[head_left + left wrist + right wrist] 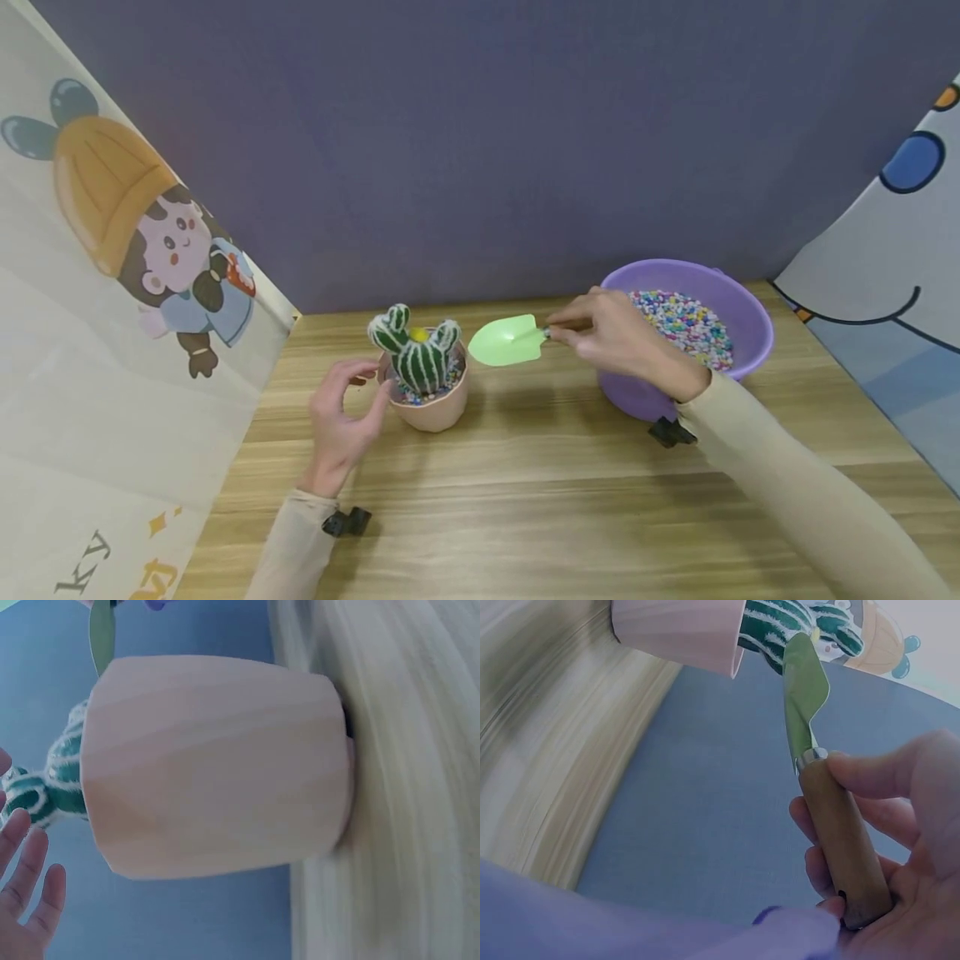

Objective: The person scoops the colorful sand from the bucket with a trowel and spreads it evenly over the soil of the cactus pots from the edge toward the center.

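My right hand [615, 337] grips a small garden trowel by its brown handle [844, 840]. The light green trowel blade [510, 342] points left, just beside a pale pink flowerpot [435, 412]; whether anything lies in the blade is too small to tell. In the pot stands a fuzzy green-and-white toy cactus [422, 367] with a yellow top, ringed by small coloured beads [408, 396]. At the pot's left rim my left hand [345, 421] is held with fingers spread and loosely bent. The left wrist view shows its fingers [49, 907] near the cactus, holding nothing.
A purple tub [753, 333] of multicoloured beads [686, 321] stands on the right, under my right wrist. A dark wall panel [487, 150] rises behind the wooden table [525, 500]. Printed cartoon panels flank both sides.
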The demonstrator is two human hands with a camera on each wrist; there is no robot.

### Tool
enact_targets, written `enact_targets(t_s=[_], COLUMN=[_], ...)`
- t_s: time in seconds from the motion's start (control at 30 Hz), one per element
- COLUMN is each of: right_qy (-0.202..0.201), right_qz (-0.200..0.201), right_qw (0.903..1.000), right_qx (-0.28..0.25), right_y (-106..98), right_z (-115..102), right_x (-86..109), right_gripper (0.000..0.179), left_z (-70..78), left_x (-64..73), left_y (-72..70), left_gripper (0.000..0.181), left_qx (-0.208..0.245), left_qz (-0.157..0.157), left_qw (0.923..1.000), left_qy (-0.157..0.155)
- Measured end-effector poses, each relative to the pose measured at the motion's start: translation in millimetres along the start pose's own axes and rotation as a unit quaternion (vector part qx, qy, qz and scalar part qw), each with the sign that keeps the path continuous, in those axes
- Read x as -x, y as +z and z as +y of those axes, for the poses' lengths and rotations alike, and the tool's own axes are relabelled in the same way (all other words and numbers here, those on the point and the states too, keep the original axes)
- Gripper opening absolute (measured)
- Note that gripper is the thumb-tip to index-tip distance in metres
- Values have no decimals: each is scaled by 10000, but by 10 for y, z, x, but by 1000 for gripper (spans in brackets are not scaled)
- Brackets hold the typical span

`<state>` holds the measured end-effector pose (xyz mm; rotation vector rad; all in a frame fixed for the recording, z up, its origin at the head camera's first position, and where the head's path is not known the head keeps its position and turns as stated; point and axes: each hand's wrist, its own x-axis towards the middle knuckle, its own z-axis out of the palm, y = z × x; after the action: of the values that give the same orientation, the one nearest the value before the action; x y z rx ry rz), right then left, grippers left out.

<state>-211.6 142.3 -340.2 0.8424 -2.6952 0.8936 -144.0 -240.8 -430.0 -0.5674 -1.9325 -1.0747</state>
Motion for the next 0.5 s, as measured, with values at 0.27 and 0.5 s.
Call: enact_targets(t_s=[0.27, 0.5], right_qy=[169, 222], right_qz=[152, 356], right_qw=[9997, 9991], right_qx=[-69, 40], right_y=[-114, -234], right_z=[71, 140], right_x=[91, 174], right_gripper=[18, 17], left_z=[136, 271], left_x=[-97, -187], left_y=[109, 265], left_gripper=[25, 24], left_qx=[159, 367], left_qz=[-90, -257], left_qw=[9996, 9983], left_qy=[224, 375])
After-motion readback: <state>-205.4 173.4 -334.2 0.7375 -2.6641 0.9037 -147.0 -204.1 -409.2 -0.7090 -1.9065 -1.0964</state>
